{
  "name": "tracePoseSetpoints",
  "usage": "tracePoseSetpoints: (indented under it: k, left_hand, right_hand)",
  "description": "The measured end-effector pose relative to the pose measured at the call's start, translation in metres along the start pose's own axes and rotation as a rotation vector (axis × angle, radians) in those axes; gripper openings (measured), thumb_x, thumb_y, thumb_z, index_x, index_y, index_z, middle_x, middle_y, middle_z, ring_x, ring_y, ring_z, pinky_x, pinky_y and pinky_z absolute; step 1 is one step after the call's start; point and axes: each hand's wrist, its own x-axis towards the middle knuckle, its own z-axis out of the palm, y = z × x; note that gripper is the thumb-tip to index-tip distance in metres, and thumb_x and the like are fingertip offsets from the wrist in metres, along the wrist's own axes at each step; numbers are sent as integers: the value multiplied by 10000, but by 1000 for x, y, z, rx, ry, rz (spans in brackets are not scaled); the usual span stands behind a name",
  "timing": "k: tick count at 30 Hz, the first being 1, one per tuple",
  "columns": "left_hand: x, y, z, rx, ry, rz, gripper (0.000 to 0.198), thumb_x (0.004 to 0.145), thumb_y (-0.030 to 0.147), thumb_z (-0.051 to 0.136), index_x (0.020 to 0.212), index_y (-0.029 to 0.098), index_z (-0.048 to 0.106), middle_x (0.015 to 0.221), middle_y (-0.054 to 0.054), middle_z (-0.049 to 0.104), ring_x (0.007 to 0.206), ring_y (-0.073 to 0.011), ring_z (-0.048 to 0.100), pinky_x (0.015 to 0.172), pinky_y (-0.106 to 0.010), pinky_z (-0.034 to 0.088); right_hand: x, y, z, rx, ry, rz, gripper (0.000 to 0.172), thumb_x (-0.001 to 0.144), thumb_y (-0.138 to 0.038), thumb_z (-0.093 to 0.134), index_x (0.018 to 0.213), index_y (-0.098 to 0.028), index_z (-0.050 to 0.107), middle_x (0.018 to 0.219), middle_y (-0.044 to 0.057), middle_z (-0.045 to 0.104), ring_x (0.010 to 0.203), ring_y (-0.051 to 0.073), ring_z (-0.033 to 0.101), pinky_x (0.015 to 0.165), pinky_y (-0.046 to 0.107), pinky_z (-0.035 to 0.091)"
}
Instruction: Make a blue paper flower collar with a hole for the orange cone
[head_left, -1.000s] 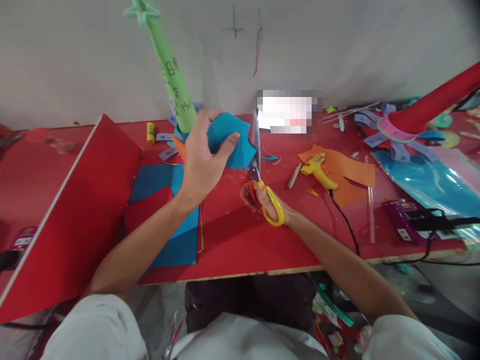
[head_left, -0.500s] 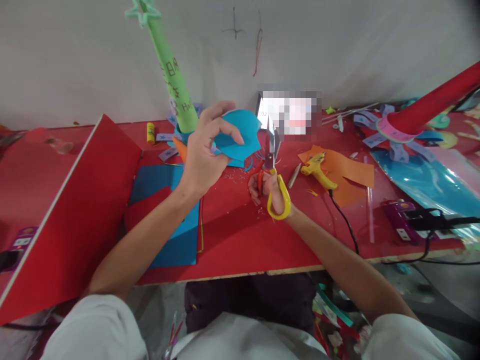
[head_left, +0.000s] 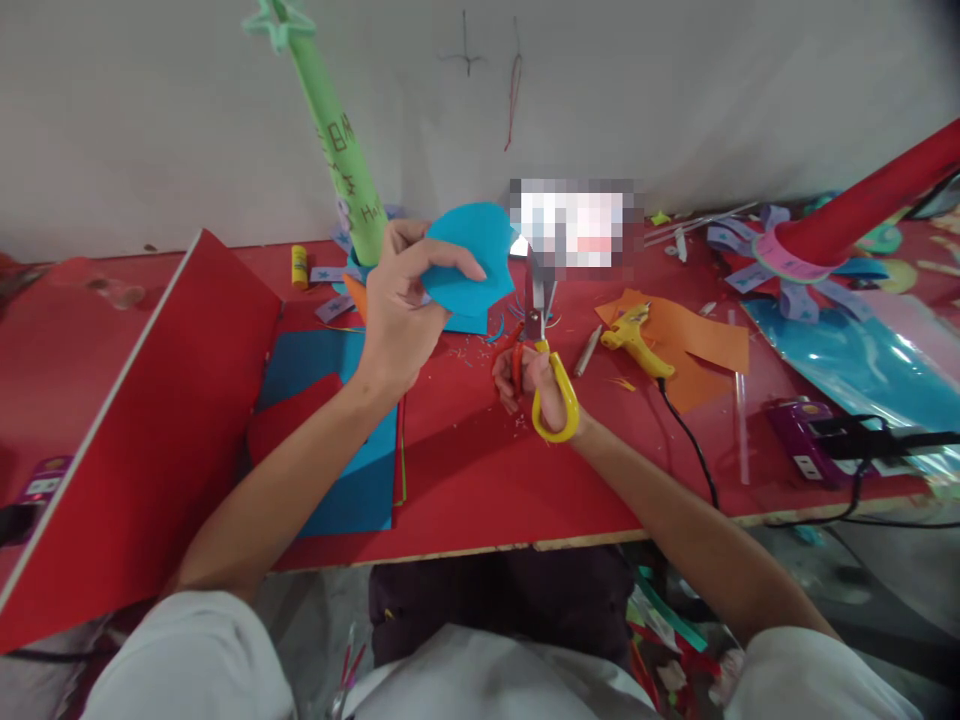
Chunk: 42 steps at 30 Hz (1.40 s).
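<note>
A rounded piece of blue paper (head_left: 472,262) is pinched in my left hand (head_left: 405,310), held up above the table. Its right edge has an uneven, notched outline. Just right of it, my right hand (head_left: 534,380) grips scissors (head_left: 556,400) with yellow and red handles, the blades pointing up and slightly parted. A small gap separates the blades from the paper. Small paper scraps (head_left: 469,352) lie on the red table below and between the hands.
At the left, a red board (head_left: 165,400) leans upright beside blue sheets (head_left: 349,500). A green cone (head_left: 341,150) stands behind my left hand. On the right are a yellow glue gun (head_left: 637,342), orange paper (head_left: 720,345), a purple power strip (head_left: 799,440) and a red cone (head_left: 862,215).
The blue paper has turned in my left hand, so its rounded top edge shows more fully. The scissors have shifted slightly to the left.
</note>
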Motion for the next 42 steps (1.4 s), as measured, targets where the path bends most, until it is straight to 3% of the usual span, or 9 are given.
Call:
tracePoseSetpoints:
  k: [4, 7, 16, 25, 28, 32, 36, 39, 42]
  left_hand:
    - [-1, -9, -1, 68, 27, -45, 125, 1014, 454, 745, 1066, 345, 777, 1198, -70, 661, 1273, -310, 628, 1093, -574, 627]
    - [2, -4, -3, 76, 13, -26, 126, 1001, 450, 760, 1006, 326, 779, 1311, -70, 651, 1359, -320, 622, 1171, -581, 591]
    - [0, 22, 2, -62, -324, 143, 130, 1015, 342, 755, 908, 327, 827, 1593, -16, 617, 1511, -304, 596, 1259, -546, 558]
    - [-10, 5, 15, -119, -523, 172, 146, 1010, 296, 750, 891, 309, 833, 1632, -25, 603, 1524, -279, 587, 1265, -523, 541]
    - [-14, 0, 19, -205, -526, 150, 145, 1035, 382, 719, 1063, 294, 830, 1612, -66, 602, 1504, -284, 592, 1235, -490, 551]
    - [-14, 0, 21, -355, -409, -143, 397, 1103, 508, 597, 1449, 317, 635, 1404, -99, 715, 1148, -213, 730, 897, -337, 636]
    - [-12, 9, 20, -353, -441, -306, 410, 1073, 616, 601, 1186, 233, 695, 1001, -44, 724, 816, -161, 657, 681, -284, 523]
    - [-14, 15, 20, -221, -520, -249, 205, 945, 380, 782, 929, 199, 688, 824, 15, 632, 735, -130, 566, 662, -279, 446]
    - [-13, 15, 18, -137, -489, -228, 69, 907, 221, 737, 885, 190, 679, 804, 24, 628, 741, -129, 570, 697, -284, 450]
  right_hand:
    - [0, 1, 0, -16, -1, -8, 827, 813, -1039, 511, 920, -223, 596, 647, -68, 489, 474, 96, 429, 453, 278, 377]
    - [0, 1, 0, -26, -10, 2, 829, 813, -1039, 511, 928, -223, 598, 658, -65, 494, 479, 98, 436, 461, 285, 387]
    - [-3, -11, -4, -160, -37, -187, 609, 908, -839, 679, 876, -237, 594, 695, -16, 588, 570, 138, 536, 582, 335, 445]
    - [-4, -19, -5, -28, 68, -149, 518, 883, -643, 823, 777, -266, 483, 646, -21, 552, 578, 148, 556, 588, 349, 505]
    - [-1, -13, -6, 51, 121, -157, 512, 829, -570, 885, 718, -259, 493, 601, -47, 499, 514, 121, 501, 524, 322, 470]
    - [1, -6, -10, 130, 155, -154, 622, 763, -504, 937, 617, -256, 385, 530, -90, 377, 435, 93, 428, 475, 297, 418]
    - [1, -3, -12, 4, 89, -141, 510, 845, -550, 870, 651, -239, 515, 529, -68, 475, 456, 106, 465, 498, 295, 388]
    - [0, -4, -12, -148, 55, -129, 532, 920, -639, 788, 664, -234, 557, 535, -37, 547, 487, 125, 519, 526, 306, 397]
    - [0, -7, -12, -215, 62, -108, 650, 914, -831, 684, 687, -239, 540, 529, -35, 547, 478, 126, 530, 517, 302, 387]
